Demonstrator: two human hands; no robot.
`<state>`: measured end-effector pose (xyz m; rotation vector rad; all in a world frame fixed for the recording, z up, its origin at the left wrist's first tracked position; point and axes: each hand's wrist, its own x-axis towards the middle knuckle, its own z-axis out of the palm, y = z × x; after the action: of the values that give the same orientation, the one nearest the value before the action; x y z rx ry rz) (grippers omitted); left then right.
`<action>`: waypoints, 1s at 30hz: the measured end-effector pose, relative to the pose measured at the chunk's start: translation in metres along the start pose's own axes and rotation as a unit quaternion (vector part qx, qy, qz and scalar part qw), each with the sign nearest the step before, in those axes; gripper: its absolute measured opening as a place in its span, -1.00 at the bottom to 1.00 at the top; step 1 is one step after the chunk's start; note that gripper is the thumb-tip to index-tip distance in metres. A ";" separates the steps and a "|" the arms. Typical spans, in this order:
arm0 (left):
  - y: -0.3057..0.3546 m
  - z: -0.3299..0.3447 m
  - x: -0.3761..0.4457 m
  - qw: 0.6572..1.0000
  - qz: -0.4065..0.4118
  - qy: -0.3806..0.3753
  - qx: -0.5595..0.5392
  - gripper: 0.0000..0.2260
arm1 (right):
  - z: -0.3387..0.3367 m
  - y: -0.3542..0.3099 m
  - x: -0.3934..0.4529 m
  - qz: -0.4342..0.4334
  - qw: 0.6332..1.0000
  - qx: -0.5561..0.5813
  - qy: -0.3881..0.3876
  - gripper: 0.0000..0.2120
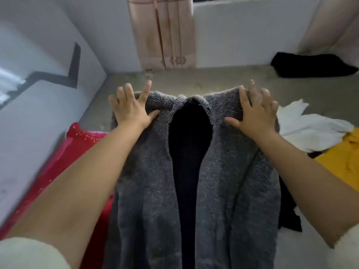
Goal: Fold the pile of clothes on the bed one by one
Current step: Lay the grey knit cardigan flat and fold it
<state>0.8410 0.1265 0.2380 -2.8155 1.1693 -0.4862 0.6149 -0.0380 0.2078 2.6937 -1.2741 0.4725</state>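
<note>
A grey knit cardigan lies lengthwise on the bed, collar away from me, its front parted over a dark inner layer. My left hand rests palm down on its left shoulder, fingers spread and reaching past the top edge. My right hand lies the same way on the right shoulder, thumb splayed inward. Neither hand pinches the fabric. The cardigan's hem runs out of view at the bottom.
A red sequinned garment lies left of the cardigan. To its right are a white garment, a yellow one and a black piece. Another black garment sits at the far right by the wall. A pink curtain hangs behind the grey bedsheet.
</note>
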 end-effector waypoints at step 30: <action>-0.010 0.296 -0.373 0.900 0.340 -0.150 -0.227 -0.66 | 0.238 -0.080 -0.415 -0.171 0.956 0.204 -0.125 -0.60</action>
<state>0.6914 0.3734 -0.1401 -2.3769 2.2485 0.2964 0.4830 0.2586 -0.1525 3.3250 -0.7874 0.3955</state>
